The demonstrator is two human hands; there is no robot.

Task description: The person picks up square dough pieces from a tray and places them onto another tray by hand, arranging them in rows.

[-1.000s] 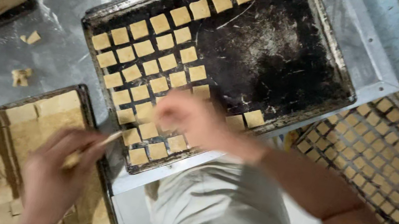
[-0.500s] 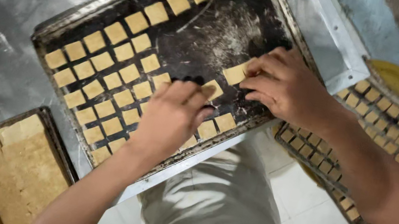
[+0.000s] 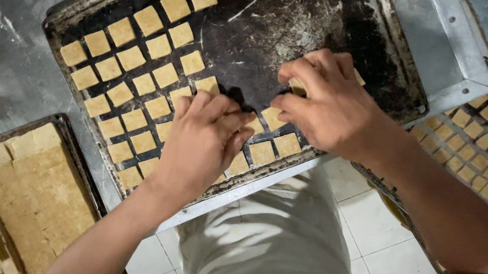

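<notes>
Left hand (image 3: pixel 203 140) lies flat on dough squares (image 3: pixel 133 81) near the baking tray (image 3: pixel 394 83)'s front edge, gripping nothing; right hand (image 3: pixel 323 107) pinches one square (image 3: pixel 297 87); a nudge could probably smear the neat rows.

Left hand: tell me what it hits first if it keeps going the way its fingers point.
The left hand points up-right across the dark baking tray; it would likely first meet the dough square by the right hand.

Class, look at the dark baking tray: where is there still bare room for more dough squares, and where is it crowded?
The dark baking tray is bare in its upper right, beyond the right hand. Its left half is crowded with rows of dough squares around the left hand.
</notes>
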